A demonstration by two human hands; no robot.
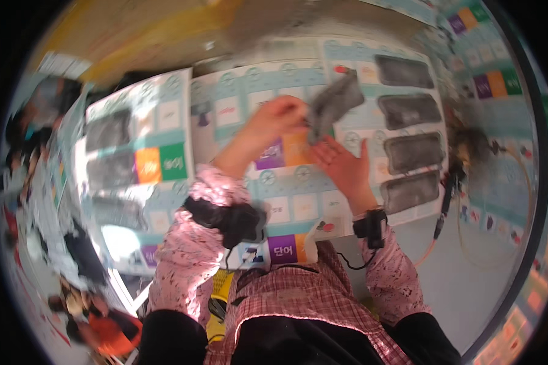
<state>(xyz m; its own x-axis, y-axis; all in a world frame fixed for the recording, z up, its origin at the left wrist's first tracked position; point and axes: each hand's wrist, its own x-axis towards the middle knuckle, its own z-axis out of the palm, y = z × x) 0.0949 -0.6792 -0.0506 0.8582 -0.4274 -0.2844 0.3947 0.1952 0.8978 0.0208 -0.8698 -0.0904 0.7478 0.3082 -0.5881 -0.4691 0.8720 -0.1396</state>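
Note:
A limp dark grey cloth-like piece (335, 103) is raised and slightly blurred over the middle of the table, bent and tilted. The curled fingers of my left hand (280, 118) close at its left edge. Below the piece is my right hand (345, 169), palm up with its fingers stretched out, the fingertips at its lower end. Several flat grey pieces of like shape (413, 152) lie in a column on the right. Three more grey pieces (111, 170) rest on the left side. Their exact kind cannot be made out.
Printed sheets (225, 149) with coloured blocks and small pictures cover the table. A cable with a black connector (447, 194) runs along the right edge, near a sheet-covered panel (493, 134). Black devices (228, 219) are strapped to both wrists. Clutter and an orange item (112, 331) are at left.

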